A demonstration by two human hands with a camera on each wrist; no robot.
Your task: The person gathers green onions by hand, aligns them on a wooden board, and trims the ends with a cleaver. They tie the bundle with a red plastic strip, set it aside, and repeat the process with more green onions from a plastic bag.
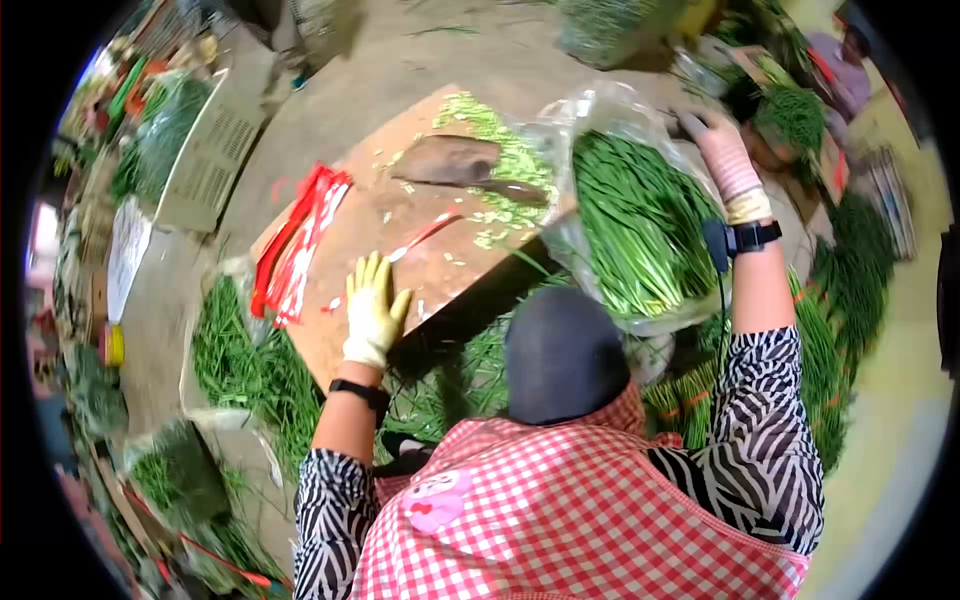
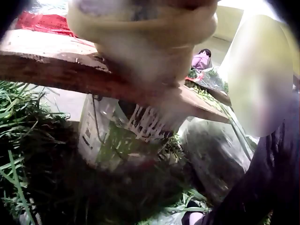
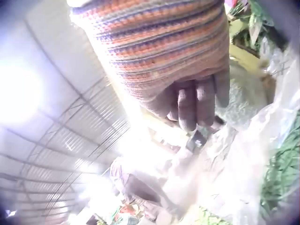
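My left hand (image 1: pixel 373 309), in a pale yellow glove, rests with spread fingers on the near edge of a wooden board (image 1: pixel 340 235). Just beyond its fingertips lies a single red strip (image 1: pixel 432 232). My right hand (image 1: pixel 715 150), in a striped glove with grey fingers, hangs at the far right rim of a clear plastic bag (image 1: pixel 597 102). In the right wrist view its fingers (image 3: pixel 205 105) bend loosely downward, close over the plastic. Long green leafy stalks (image 1: pixel 640 215) fill the bag. A broad dark knife (image 1: pixel 445 160) lies on the board beside chopped pale stalk ends (image 1: pixel 520 150).
Red and white strips (image 1: pixel 300 245) lie in a bundle at the board's left end. Loose greens (image 1: pixel 235 350) surround the board below. A white crate (image 1: pixel 210 155) stands at the left; tied green bunches (image 1: pixel 825 360) lie on the right. Another person (image 1: pixel 840 70) sits at upper right.
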